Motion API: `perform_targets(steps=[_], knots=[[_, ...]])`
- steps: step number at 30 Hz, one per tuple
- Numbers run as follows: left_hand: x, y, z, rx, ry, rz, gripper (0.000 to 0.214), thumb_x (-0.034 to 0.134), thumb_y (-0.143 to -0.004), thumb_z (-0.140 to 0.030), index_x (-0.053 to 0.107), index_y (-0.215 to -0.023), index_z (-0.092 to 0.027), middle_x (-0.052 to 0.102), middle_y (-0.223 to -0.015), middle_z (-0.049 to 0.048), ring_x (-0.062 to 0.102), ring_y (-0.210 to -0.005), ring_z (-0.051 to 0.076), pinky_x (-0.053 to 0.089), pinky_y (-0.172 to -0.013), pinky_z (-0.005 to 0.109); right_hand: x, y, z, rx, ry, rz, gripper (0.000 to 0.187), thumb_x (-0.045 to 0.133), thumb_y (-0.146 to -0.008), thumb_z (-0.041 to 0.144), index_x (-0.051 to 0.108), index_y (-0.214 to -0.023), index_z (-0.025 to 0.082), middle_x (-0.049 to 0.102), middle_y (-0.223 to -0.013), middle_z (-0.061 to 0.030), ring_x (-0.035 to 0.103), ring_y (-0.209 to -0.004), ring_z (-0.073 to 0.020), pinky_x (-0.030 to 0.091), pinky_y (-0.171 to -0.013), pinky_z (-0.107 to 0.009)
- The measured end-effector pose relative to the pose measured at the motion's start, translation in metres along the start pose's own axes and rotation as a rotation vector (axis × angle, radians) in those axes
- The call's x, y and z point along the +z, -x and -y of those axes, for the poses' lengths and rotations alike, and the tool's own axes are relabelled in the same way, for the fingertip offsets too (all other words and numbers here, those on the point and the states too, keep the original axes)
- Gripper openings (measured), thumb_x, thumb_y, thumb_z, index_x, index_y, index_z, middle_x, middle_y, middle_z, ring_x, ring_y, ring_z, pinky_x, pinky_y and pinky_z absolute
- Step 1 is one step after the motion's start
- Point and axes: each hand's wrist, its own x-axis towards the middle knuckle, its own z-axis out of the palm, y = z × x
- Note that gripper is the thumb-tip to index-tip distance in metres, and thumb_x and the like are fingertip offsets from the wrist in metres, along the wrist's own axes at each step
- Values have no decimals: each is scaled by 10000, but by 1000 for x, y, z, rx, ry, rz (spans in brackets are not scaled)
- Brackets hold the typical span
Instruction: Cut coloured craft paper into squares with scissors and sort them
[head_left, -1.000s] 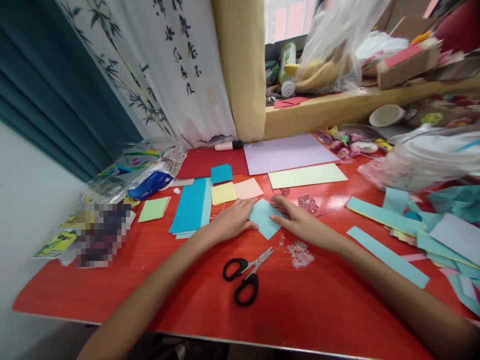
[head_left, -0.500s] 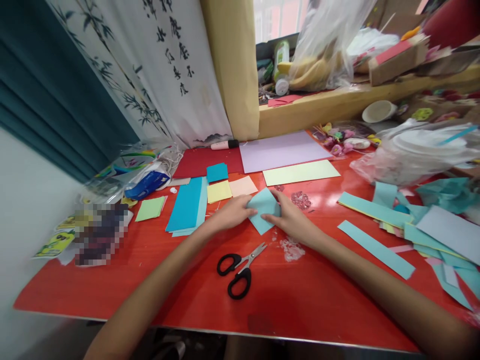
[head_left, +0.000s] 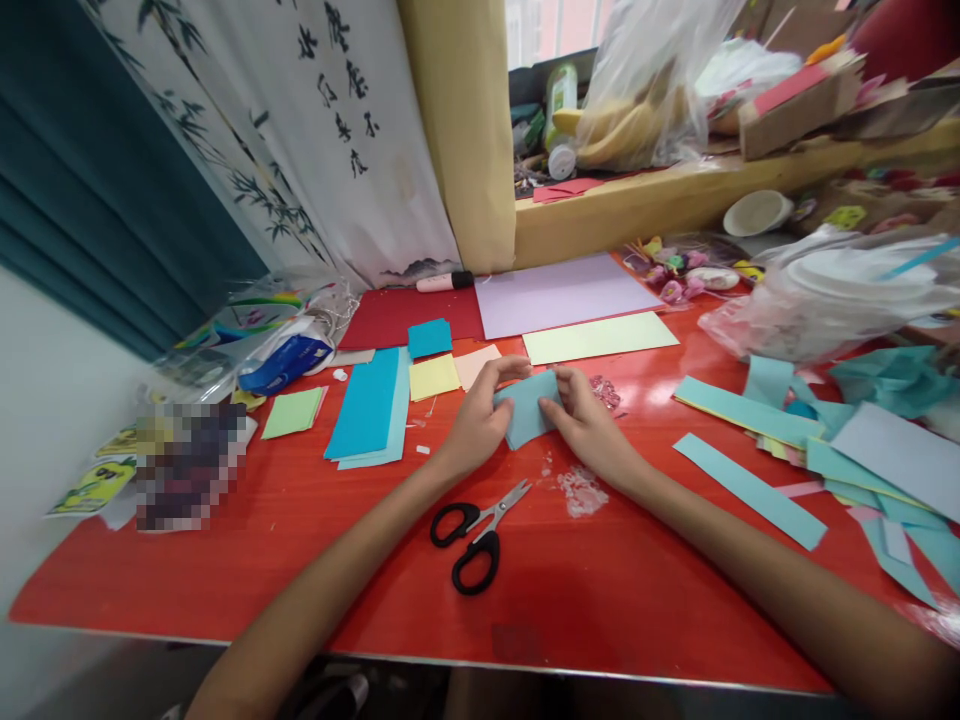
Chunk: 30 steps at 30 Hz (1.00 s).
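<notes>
A light blue square of paper (head_left: 529, 408) is held upright between both hands, slightly bowed. My left hand (head_left: 484, 415) grips its left edge, thumb on the near face and fingers behind. On the opposite edge my right hand (head_left: 589, 420) is closed in the same way. Black-handled scissors (head_left: 484, 530) lie on the table just below the hands, blades a little apart. To the left are a yellow paper square (head_left: 434, 377), a peach paper piece (head_left: 475, 366), a small blue paper stack (head_left: 430, 338) and longer blue sheets (head_left: 366, 408).
Light blue offcuts (head_left: 750, 488) and crumpled scraps cover the right side. A lilac sheet (head_left: 562, 295), a pale green strip (head_left: 600, 338) and a marker (head_left: 442, 282) lie at the back. Green paper squares (head_left: 292, 412) and a blue packet (head_left: 286, 362) are on the left.
The blue paper has turned from a diamond-like angle to sit squarer, with its top tipped up. Both hands have shifted their grip to its side edges.
</notes>
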Motion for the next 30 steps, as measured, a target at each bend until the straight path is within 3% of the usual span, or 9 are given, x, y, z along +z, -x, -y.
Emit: perform_targets(steps=[4, 6, 8, 10, 13, 16, 21, 26, 30], knots=[[-13, -9, -4, 56, -83, 43, 323, 423, -845, -141, 432, -1148, -253, 489, -1177, 54, 476, -1140, 175, 389, -1004, 364, -1, 0, 5, -21, -2, -43, 128, 424, -893, 250, 356, -999, 230, 510, -910, -34, 519, -835, -171, 428, -743, -329], [-29, -22, 3, -21, -311, 135, 262, 325, -911, -243, 420, -1155, -234, 467, -1239, 67, 438, -1189, 172, 370, -1008, 340, -1, 0, 5, 21, 62, -19, 110, 426, -881, 239, 361, -969, 225, 489, -860, -24, 502, -789, -171, 412, -709, -327], [-50, -40, 16, -204, -727, 272, 346, 176, -942, -299, 445, -1137, -203, 451, -1277, 80, 392, -1224, 174, 326, -1025, 331, -1, -1, 4, 70, 133, 13, 67, 421, -873, 235, 362, -902, 222, 477, -795, -11, 490, -740, -173, 398, -677, -326], [-69, -57, 31, -329, -883, 345, 365, 315, -899, -368, 468, -1150, -150, 464, -1254, 136, 397, -1201, 252, 324, -997, 400, -1, -1, 3, 94, 158, 28, 62, 416, -873, 243, 361, -857, 223, 481, -761, -6, 490, -722, -177, 395, -668, -328], [-87, -79, 50, -403, -994, 488, 527, 566, -736, -441, 494, -1175, -158, 473, -1235, 148, 367, -1184, 340, 293, -967, 492, -2, -3, 1, 93, 26, 14, 59, 432, -873, 265, 406, -897, 218, 543, -860, -30, 531, -816, -185, 420, -739, -340], [-89, -96, 56, -441, -1065, 604, 598, 643, -636, -481, 530, -1132, -166, 505, -1170, 137, 377, -1139, 358, 289, -940, 513, -3, -4, 0, 131, -188, -32, 136, 476, -860, 297, 460, -965, 212, 596, -961, -45, 569, -886, -181, 446, -796, -337], [-81, -111, 52, -483, -1104, 673, 445, 708, -523, -483, 580, -806, -164, 550, -1027, 128, 421, -1050, 363, 310, -902, 511, -7, -7, 0, 218, -308, -117, 189, 549, -819, 339, 517, -953, 209, 659, -924, -35, 614, -821, -180, 476, -790, -350], [-77, -103, 39, -370, -960, 614, 179, 557, -676, -282, 519, -822, -185, 572, -868, 63, 521, -852, 240, 398, -749, 355, -7, -9, -4, 178, -282, -90, 159, 558, -807, 327, 537, -902, 202, 661, -979, -46, 612, -881, -187, 468, -833, -368], [-68, -88, 17, -240, -812, 545, 78, 453, -771, -243, 495, -816, -195, 553, -792, 27, 519, -738, 174, 382, -627, 283, -7, -10, -8, 135, -230, -123, 136, 542, -809, 302, 543, -897, 199, 647, -1034, -59, 577, -997, -199, 429, -902, -382]])
